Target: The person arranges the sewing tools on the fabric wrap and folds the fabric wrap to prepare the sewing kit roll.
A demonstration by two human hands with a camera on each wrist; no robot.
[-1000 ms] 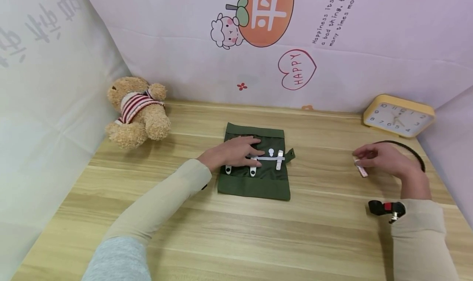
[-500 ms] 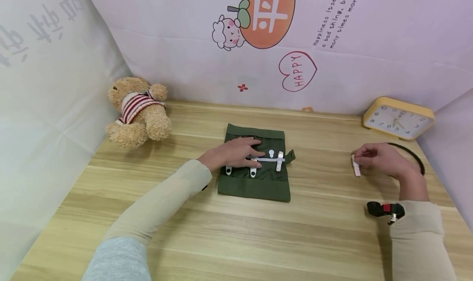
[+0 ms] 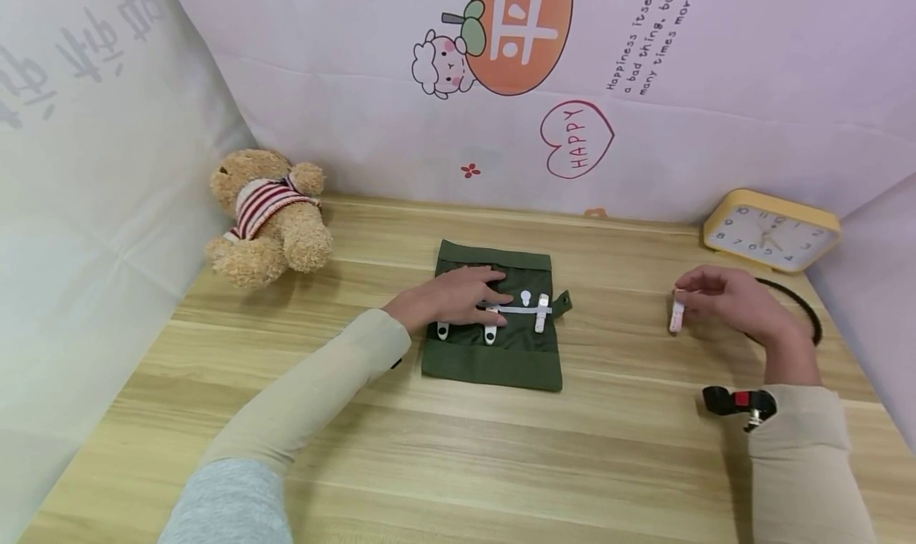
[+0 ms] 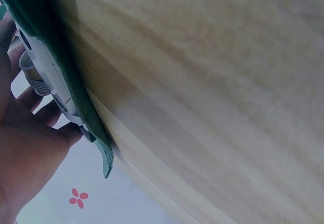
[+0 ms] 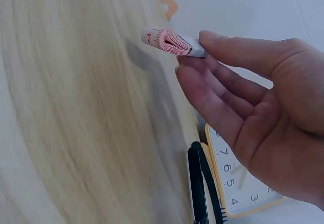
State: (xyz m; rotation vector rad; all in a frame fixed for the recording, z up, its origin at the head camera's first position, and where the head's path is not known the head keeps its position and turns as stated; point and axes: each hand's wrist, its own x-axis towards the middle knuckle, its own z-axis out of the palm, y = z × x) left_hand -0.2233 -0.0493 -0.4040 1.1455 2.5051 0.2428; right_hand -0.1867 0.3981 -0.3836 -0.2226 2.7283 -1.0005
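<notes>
One folded tape (image 5: 171, 42) in right grip (image 3: 744, 305), now nearer one pouch (image 3: 494, 367)

pale wood-grain tabletop (image 3: 558, 456), pinkish-white back wall (image 3: 343, 122) with red "HAPPY" heart (image 3: 578, 140), white left wall (image 3: 107, 202)

Over the past second the grip of the bare right hand (image 3: 737, 301) has travelled left above the wood-grain surface (image 3: 515, 464), bringing the small folded white strip with red markings (image 3: 676, 315) nearer to the dark green fabric pouch (image 3: 494, 367). The strip has turned too: its lower end first slanted right, then only slightly right, and now tips slightly left. The beige sleeve (image 3: 801, 433) and the black wrist device with a red patch (image 3: 740, 400) have shifted left as well. The hand now covers the upper left stretch of the thin black curved band (image 3: 807, 309).
</notes>
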